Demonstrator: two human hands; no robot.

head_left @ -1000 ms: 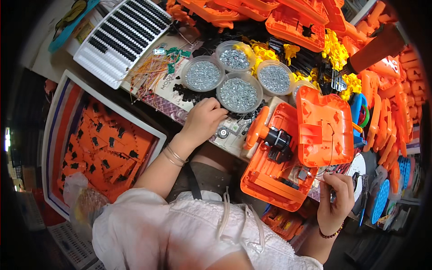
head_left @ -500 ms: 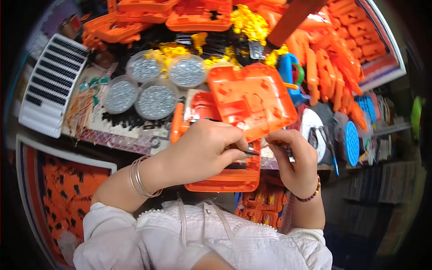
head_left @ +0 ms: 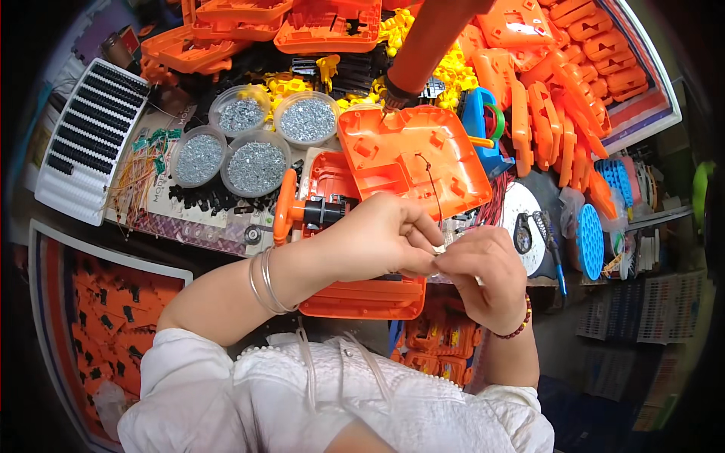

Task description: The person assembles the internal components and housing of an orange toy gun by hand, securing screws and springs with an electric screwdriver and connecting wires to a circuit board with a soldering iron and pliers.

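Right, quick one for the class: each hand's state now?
Left hand: closed in a pinch; anything held is hidden.
Right hand: also pinched closed; anything held can't be told.

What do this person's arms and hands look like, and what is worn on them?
The left hand and right hand are ungloved. Slim silver-coloured bangles circle the left arm; a dark red beaded bracelet circles the right wrist. White sleeves stop near the elbows.

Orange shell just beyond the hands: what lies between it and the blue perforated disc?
In the head view, rightward from the orange shell come red wires, a white disc and a slim black-and-blue tool, before the blue perforated disc.
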